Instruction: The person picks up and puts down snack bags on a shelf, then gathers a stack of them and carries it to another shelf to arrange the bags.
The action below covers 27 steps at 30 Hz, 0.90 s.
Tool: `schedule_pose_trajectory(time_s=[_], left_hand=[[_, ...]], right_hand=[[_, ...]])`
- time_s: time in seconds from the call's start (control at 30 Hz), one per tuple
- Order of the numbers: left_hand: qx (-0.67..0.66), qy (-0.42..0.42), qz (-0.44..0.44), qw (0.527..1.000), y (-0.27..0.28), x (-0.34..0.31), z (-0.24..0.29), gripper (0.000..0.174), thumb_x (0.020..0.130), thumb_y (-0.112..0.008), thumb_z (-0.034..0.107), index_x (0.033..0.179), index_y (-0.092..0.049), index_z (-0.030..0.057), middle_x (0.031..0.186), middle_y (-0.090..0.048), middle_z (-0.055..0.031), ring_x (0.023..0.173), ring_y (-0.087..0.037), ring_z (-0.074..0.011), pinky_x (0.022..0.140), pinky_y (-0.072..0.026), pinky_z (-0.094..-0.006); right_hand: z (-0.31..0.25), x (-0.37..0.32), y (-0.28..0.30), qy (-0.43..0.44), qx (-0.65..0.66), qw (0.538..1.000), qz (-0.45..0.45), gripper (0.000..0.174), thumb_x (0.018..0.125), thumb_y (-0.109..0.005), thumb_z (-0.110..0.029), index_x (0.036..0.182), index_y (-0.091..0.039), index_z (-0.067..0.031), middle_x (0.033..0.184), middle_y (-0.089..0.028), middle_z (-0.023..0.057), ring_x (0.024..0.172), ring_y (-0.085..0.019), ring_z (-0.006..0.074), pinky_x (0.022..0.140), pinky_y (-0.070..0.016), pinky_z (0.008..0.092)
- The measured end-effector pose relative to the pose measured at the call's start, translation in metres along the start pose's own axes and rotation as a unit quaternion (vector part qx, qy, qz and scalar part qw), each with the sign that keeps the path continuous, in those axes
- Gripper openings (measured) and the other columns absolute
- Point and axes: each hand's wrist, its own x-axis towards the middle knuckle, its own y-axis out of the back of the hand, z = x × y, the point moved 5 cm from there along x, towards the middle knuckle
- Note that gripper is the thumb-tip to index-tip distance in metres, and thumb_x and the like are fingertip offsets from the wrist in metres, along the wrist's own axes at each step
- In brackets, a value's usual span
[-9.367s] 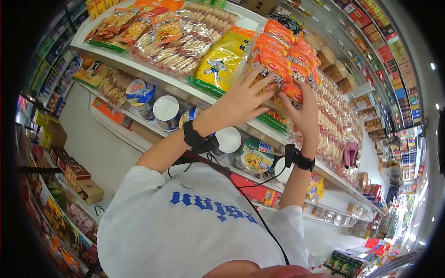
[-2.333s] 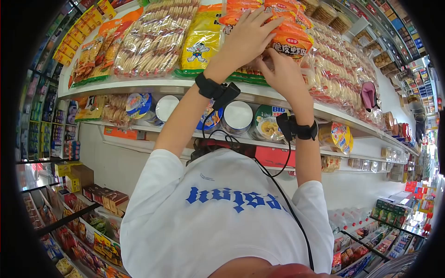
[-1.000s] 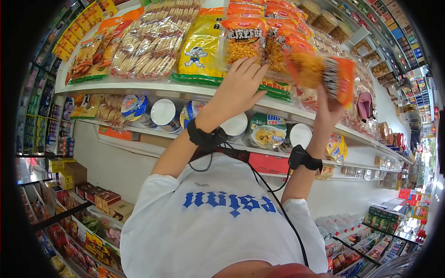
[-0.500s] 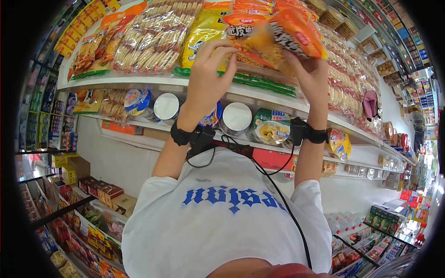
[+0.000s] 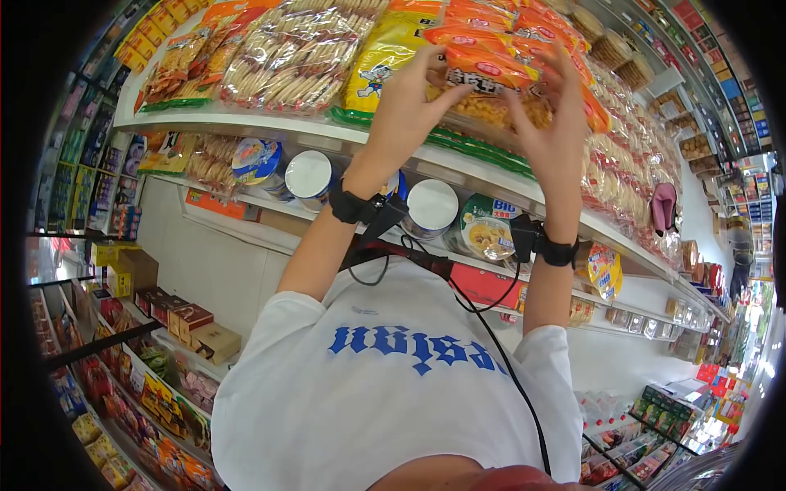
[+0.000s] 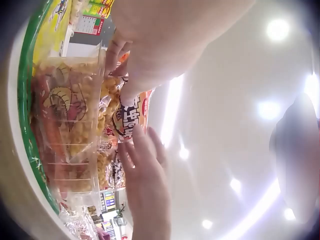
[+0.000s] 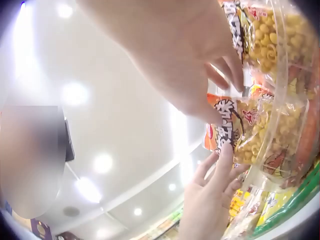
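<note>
An orange snack bag with yellow pieces point(image 5: 491, 72) stands upright at the front of a clear plastic tray point(image 6: 70, 165), between the two hands. My left hand point(image 5: 409, 102) holds its left side, thumb on the front and fingers behind. At the right side is my right hand point(image 5: 557, 135), its thumb against the bag and its fingers spread around the edge. The right wrist view shows the right hand point(image 7: 170, 55) and the left hand point(image 7: 207, 202) at opposite edges of the bag point(image 7: 235, 127). More orange bags stand behind and beside it.
A yellow package point(image 5: 385, 61) and wrapped biscuit packs point(image 5: 299, 61) lie left of the tray on the shelf. More biscuit packs point(image 5: 626, 164) stand to the right. Below the shelf edge point(image 5: 327, 131) are tubs with white lids point(image 5: 432, 204) and a green noodle bowl point(image 5: 487, 229).
The bag that the right hand swung out to the right and tilted is back at the tray, more level. The left hand has moved up and right onto it.
</note>
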Motion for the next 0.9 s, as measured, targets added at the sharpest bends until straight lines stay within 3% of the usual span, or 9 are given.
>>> schedule_pose_trajectory(time_s=[0.1, 0.23, 0.4, 0.5, 0.57, 0.63, 0.73, 0.83, 0.9], left_hand=[[0.055, -0.04, -0.006, 0.998, -0.013, -0.002, -0.008, 0.054, 0.082, -0.084, 0.023, 0.123, -0.06, -0.0013, 0.089, -0.069, -0.0107, 0.077, -0.066, -0.0168, 0.064, -0.0512, -0.0291], [0.054, 0.01, 0.014, 0.998, -0.021, -0.002, -0.015, 0.052, 0.083, -0.083, 0.022, 0.123, -0.059, -0.0017, 0.083, -0.066, -0.0106, 0.078, -0.067, -0.0182, 0.066, -0.0524, -0.0289], [0.038, -0.074, 0.103, 0.991, 0.007, -0.002, 0.005, 0.042, 0.089, -0.078, 0.018, 0.123, -0.062, 0.0002, 0.086, -0.068, -0.0077, 0.077, -0.068, -0.0181, 0.073, -0.055, -0.0279], [0.037, -0.017, 0.098, 0.994, 0.07, 0.005, -0.001, 0.028, 0.093, -0.073, 0.015, 0.115, -0.067, -0.001, 0.094, -0.073, -0.0087, 0.083, -0.069, -0.0154, 0.076, -0.055, -0.0279], [0.014, 0.032, 0.135, 0.99, 0.119, 0.011, -0.028, 0.018, 0.094, -0.069, 0.013, 0.104, -0.071, -0.0014, 0.097, -0.074, -0.0105, 0.084, -0.07, -0.0157, 0.076, -0.0545, -0.0291], [0.02, 0.018, 0.185, 0.982, 0.164, 0.017, -0.074, 0.017, 0.091, -0.07, 0.013, 0.099, -0.071, -0.0017, 0.092, -0.074, -0.0127, 0.076, -0.071, -0.0199, 0.071, -0.0544, -0.0319], [0.161, 0.054, 0.216, 0.961, 0.232, 0.028, -0.121, 0.02, 0.092, -0.071, 0.014, 0.104, -0.07, -0.0028, 0.099, -0.074, -0.0114, 0.087, -0.071, -0.0174, 0.079, -0.0545, -0.0298], [0.337, 0.027, 0.271, 0.901, 0.293, 0.036, -0.161, 0.033, 0.087, -0.075, 0.018, 0.11, -0.067, -0.0048, 0.111, -0.069, -0.0176, 0.102, -0.068, -0.0268, 0.089, -0.0527, -0.0376], [0.401, 0.051, 0.282, 0.87, 0.321, 0.045, -0.178, 0.048, 0.084, -0.076, 0.02, 0.122, -0.061, -0.0042, 0.129, -0.058, -0.0225, 0.122, -0.053, -0.0353, 0.102, -0.0443, -0.044]], right_hand=[[-0.015, -0.004, 0.002, 0.107, -0.067, 0.991, 0.054, 0.058, 0.087, -0.073, -0.007, 0.141, -0.053, -0.006, 0.133, -0.058, 0.015, 0.118, -0.059, 0.0327, 0.098, -0.049, 0.042], [0.008, -0.027, -0.035, 0.019, -0.029, 0.994, -0.103, 0.045, 0.089, -0.067, -0.003, 0.133, -0.061, -0.0102, 0.136, -0.057, 0.0148, 0.125, -0.056, 0.0357, 0.104, -0.0467, 0.042], [-0.019, -0.029, -0.005, 0.028, -0.01, 0.999, -0.034, 0.035, 0.091, -0.066, -0.001, 0.125, -0.066, -0.0085, 0.138, -0.059, 0.0127, 0.125, -0.058, 0.0312, 0.103, -0.0471, 0.0412], [-0.013, -0.055, 0.034, 0.043, -0.086, 0.992, 0.083, 0.035, 0.085, -0.073, 0.002, 0.118, -0.069, -0.0049, 0.122, -0.068, 0.0116, 0.111, -0.062, 0.0281, 0.094, -0.05, 0.0377], [0.02, -0.066, 0.047, -0.07, -0.077, 0.989, 0.108, 0.033, 0.085, -0.074, 0.002, 0.118, -0.068, -0.0021, 0.115, -0.068, 0.0137, 0.104, -0.064, 0.0285, 0.093, -0.0498, 0.0396], [0.024, -0.055, 0.042, -0.043, -0.14, 0.988, 0.04, 0.036, 0.092, -0.07, -0.006, 0.127, -0.065, -0.0053, 0.133, -0.06, 0.016, 0.118, -0.06, 0.0325, 0.103, -0.0454, 0.043], [0.036, -0.049, 0.027, -0.05, -0.17, 0.982, -0.069, 0.037, 0.1, -0.061, -0.016, 0.137, -0.062, -0.0128, 0.153, -0.045, 0.0155, 0.138, -0.046, 0.0338, 0.112, -0.0378, 0.0437], [0.031, -0.047, 0.025, -0.032, -0.182, 0.981, -0.065, 0.035, 0.101, -0.059, -0.016, 0.136, -0.063, -0.0116, 0.154, -0.045, 0.0158, 0.137, -0.047, 0.034, 0.112, -0.0378, 0.0439], [0.029, -0.048, 0.027, -0.042, -0.172, 0.982, -0.06, 0.033, 0.1, -0.059, -0.013, 0.133, -0.064, -0.0106, 0.152, -0.046, 0.0152, 0.136, -0.049, 0.0332, 0.112, -0.039, 0.0433]])
